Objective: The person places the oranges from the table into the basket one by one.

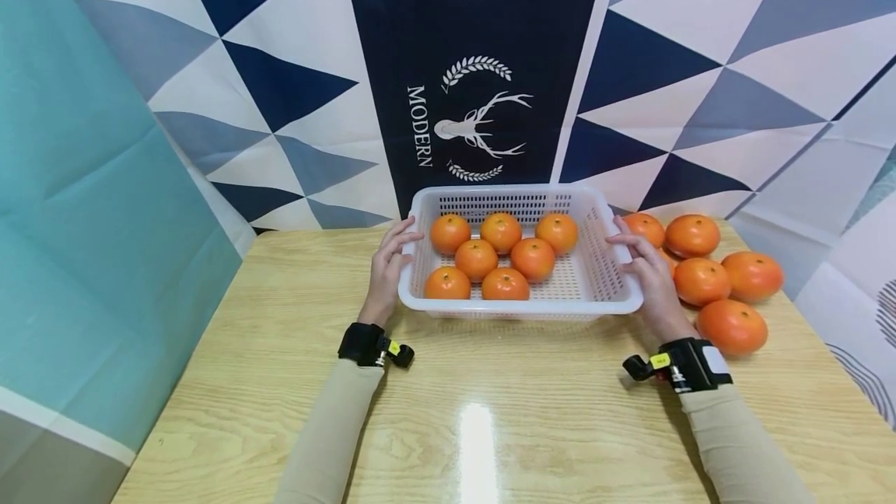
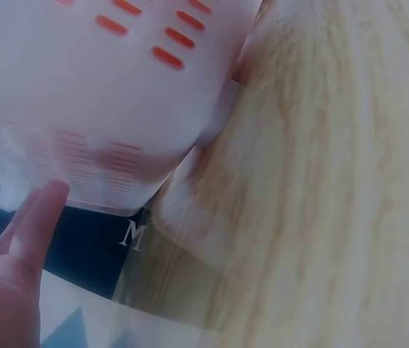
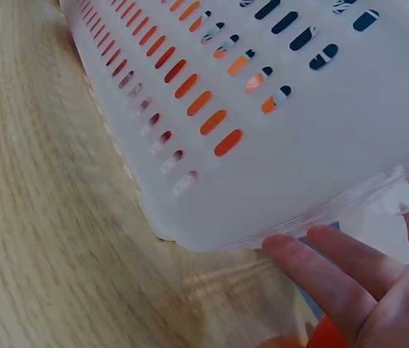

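A white perforated plastic basket [image 1: 521,306] is at the far side of the wooden table, with several oranges [image 1: 477,259] inside. At its left end my left hand [image 1: 385,267] has its fingers against the rim; the left wrist view shows a straight finger [image 2: 34,225] beside the basket wall [image 2: 103,94]. My right hand [image 1: 651,278] is at the opposite end, fingers spread along the rim. Two extended fingertips [image 3: 281,246] touch the basket's side [image 3: 291,167] in the right wrist view. Whether the basket's base rests fully on the table is hard to tell.
Several more oranges [image 1: 702,281] lie on the table [image 1: 294,379] to the right of the basket, close by my right hand and wrist. Behind the basket hangs a patterned cloth [image 1: 483,45]. A teal cloth [image 1: 91,201] runs along the left table edge.
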Motion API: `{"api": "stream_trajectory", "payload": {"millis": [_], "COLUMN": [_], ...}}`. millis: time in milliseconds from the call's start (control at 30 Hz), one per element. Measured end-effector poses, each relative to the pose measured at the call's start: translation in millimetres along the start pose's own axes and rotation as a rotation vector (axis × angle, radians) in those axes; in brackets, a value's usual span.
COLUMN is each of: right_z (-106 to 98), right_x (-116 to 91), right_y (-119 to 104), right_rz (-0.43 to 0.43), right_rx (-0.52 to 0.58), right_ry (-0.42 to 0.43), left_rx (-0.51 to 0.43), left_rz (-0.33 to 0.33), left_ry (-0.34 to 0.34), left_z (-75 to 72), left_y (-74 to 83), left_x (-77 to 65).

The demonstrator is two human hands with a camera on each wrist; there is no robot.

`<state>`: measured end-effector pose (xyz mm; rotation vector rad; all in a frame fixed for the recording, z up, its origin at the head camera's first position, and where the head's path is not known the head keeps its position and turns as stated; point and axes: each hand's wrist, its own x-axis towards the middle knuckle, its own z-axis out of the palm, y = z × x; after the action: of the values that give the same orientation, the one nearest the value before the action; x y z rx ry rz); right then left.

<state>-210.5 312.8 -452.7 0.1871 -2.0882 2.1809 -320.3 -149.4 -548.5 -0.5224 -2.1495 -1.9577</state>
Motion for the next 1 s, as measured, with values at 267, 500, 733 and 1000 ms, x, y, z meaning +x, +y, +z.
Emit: {"api": "stream_trajectory", "payload": {"millis": [267,500,733,1000], "right_z": [-10,-12,-20,-51], "right_x": [-2,2,-2,-13], "right_y": [-8,-24,-59,-85], "right_rz": [0.034,-0.024,0.032,0.015], "right_rx": [-0.177,-0.479,-0.599,-0.739], "right_ry": [-0.072,-0.091,-0.023,0.095], "left_rx": [-0.017,-0.025,-0.036,-0.035], "left_rz": [0.028,0.012,0.001,-0.01], "left_ry": [0.022,0.03,0.028,0.039], "left_z": [4.8,4.4,4.1,4.7], "left_y": [7.8,6.8,3.4,4.3], "left_x": [-1.5,-3.1,-1.7,-3.0]}}
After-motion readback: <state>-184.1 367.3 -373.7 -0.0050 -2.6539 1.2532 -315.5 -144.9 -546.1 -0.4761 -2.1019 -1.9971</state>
